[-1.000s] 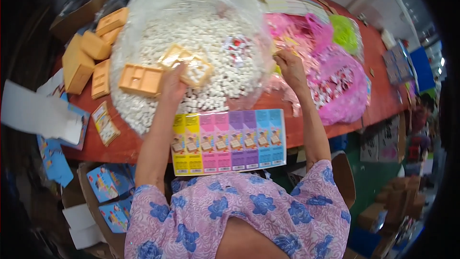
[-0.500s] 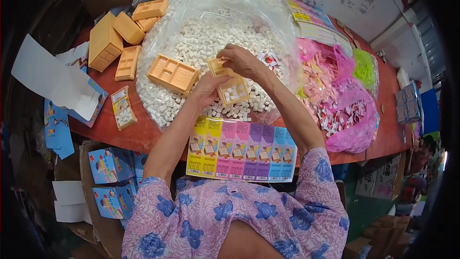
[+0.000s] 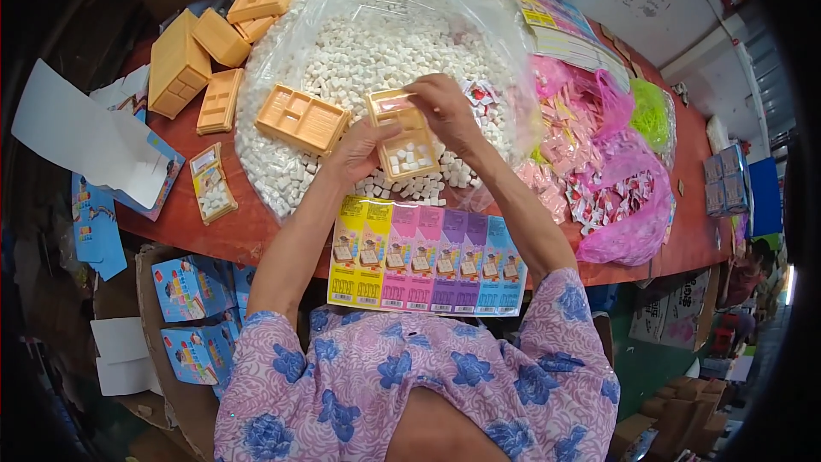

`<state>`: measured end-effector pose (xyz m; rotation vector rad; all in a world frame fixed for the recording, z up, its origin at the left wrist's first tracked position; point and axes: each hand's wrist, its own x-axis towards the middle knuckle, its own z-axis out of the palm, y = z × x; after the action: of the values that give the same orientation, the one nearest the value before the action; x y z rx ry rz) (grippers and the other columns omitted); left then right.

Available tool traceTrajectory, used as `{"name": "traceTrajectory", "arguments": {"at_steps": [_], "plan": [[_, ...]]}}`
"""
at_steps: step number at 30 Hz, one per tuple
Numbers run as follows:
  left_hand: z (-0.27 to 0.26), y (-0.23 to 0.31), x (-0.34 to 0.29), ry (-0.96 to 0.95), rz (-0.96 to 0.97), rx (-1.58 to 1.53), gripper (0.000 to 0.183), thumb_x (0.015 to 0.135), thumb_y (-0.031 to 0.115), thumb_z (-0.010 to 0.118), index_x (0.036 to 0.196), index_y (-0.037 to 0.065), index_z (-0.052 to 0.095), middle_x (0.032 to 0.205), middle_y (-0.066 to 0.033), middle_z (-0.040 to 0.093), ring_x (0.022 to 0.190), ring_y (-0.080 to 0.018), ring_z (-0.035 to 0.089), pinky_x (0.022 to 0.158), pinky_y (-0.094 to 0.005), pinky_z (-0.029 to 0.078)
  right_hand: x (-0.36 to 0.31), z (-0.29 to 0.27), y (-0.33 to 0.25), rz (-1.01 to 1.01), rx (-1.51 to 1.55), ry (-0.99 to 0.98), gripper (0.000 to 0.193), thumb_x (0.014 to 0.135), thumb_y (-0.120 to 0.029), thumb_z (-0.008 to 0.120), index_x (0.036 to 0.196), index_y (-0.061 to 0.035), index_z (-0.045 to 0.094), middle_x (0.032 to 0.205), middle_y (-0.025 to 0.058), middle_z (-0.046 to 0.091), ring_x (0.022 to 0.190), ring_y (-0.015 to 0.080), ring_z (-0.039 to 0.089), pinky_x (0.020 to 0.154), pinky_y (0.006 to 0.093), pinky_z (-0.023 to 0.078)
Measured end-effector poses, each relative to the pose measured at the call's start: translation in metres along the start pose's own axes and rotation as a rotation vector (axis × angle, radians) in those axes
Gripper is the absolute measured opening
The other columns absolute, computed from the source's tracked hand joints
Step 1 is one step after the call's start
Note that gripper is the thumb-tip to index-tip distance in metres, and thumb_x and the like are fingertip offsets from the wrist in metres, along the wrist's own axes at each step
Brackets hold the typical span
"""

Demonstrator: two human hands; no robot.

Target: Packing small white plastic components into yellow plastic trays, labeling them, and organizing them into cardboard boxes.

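Observation:
My left hand (image 3: 359, 150) grips a pale orange plastic compartment tray (image 3: 400, 168) by its left side, thumb across the inside. White cubes (image 3: 409, 156) lie in the tray's near compartment, and something pinkish shows in its far one. At the tray's upper right edge is my right hand (image 3: 446, 111), its fingers bent and closed; what they pinch, if anything, is hidden. Beneath both hands spreads a large clear plastic bag (image 3: 282, 43) full of white cubes. An orange tray stack (image 3: 301, 120) rests on it at the left, and small red-and-white packets (image 3: 481, 94) lie at the right.
More orange trays (image 3: 180, 64) stand at the far left, near a filled tray (image 3: 212, 184). A colourful printed card sheet (image 3: 428, 258) lies at the front edge. Pink bags (image 3: 629, 214) of packets and a bright green bag (image 3: 650, 120) sit right. Blue boxes (image 3: 192, 291) fill a carton below left.
My right hand has shifted slightly right and up along the tray's edge. The tray has turned more upright in my left hand, and a pinkish piece now shows in its far compartment.

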<state>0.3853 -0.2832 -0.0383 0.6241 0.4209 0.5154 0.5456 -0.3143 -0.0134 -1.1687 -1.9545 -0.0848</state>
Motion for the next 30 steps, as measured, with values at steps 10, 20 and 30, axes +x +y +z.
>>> {"name": "traceTrajectory", "arguments": {"at_steps": [10,20,30], "plan": [[-0.015,-0.004,-0.005,0.086,0.128,-0.091,0.038,0.078,0.001,0.049,0.114,0.003,0.035,0.108,-0.0112,0.048,0.096,-0.0223,0.052,0.080,-0.0340,0.046,-0.061,-0.019,-0.016,0.615,-0.321,-0.419,0.023,0.075,-0.020,0.053,0.090,-0.0034,0.050,0.081,0.0156,0.053,0.069,0.0317,0.054,0.062,0.0390,0.043],[0.005,-0.005,-0.001,0.413,0.248,0.029,0.035,0.078,0.001,0.046,0.112,0.002,0.037,0.103,-0.0095,0.050,0.092,-0.0217,0.053,0.077,-0.0332,0.048,-0.033,-0.011,-0.002,0.592,-0.258,-0.155,0.010,0.073,-0.009,0.046,0.072,0.0004,0.047,0.073,0.0171,0.050,0.068,0.0327,0.050,0.059,0.0400,0.040],[-0.007,-0.010,0.010,0.293,0.205,-0.121,0.035,0.081,0.006,0.046,0.114,0.003,0.035,0.106,-0.0121,0.048,0.093,-0.0233,0.052,0.075,-0.0358,0.049,-0.006,-0.020,0.034,0.897,-0.388,-0.087,0.028,0.073,-0.026,0.054,0.087,-0.0016,0.055,0.076,0.0164,0.059,0.072,0.0273,0.057,0.061,0.0345,0.043]]}}
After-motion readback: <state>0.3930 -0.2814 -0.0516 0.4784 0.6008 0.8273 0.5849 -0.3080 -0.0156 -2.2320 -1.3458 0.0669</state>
